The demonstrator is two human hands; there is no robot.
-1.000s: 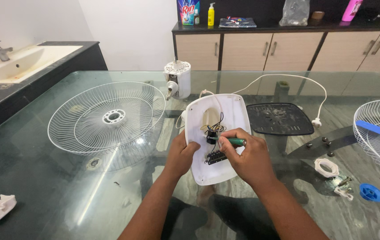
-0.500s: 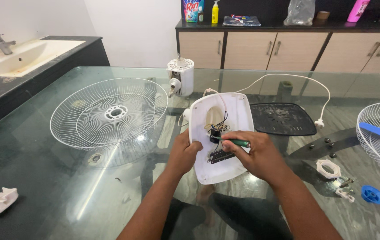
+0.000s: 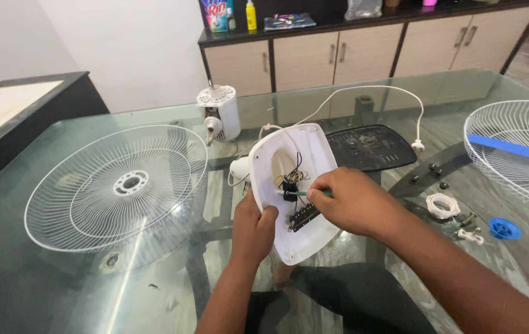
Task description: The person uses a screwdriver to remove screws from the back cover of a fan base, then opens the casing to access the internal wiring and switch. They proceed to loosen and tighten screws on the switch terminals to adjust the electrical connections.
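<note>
- On the glass tabletop (image 3: 60, 284), left of the hands, a white wire fan guard (image 3: 116, 185) lies flat, well apart from the work.
- Behind the work stands a white motor unit (image 3: 220, 112); a white cable (image 3: 363, 93) runs from that area across the glass to a plug (image 3: 418, 146) on the right.
- A black base plate (image 3: 369, 147) lies just behind the right hand, and small dark screws (image 3: 433, 173) lie near its right corner.
- Further right there are a white plastic ring nut (image 3: 442, 205), a blue cap (image 3: 503, 229) and a second wire guard with a blue blade (image 3: 515, 151) at the edge of the picture.
- Nothing stands between the camera and the work; only the right hand covers part of the inside.
- The white fan base housing (image 3: 295, 192) is in the middle of the tabletop, tilted up with its open inner side to the camera. Inside it I see black and coloured wires, a small black part and a dark switch strip (image 3: 305, 216).
- The left hand (image 3: 253, 230) is closed around the lower left rim of the housing and holds it up.
- The right hand (image 3: 354, 201) is clenched on a green-handled screwdriver (image 3: 306, 193), and its tip points at the black part inside.
</note>
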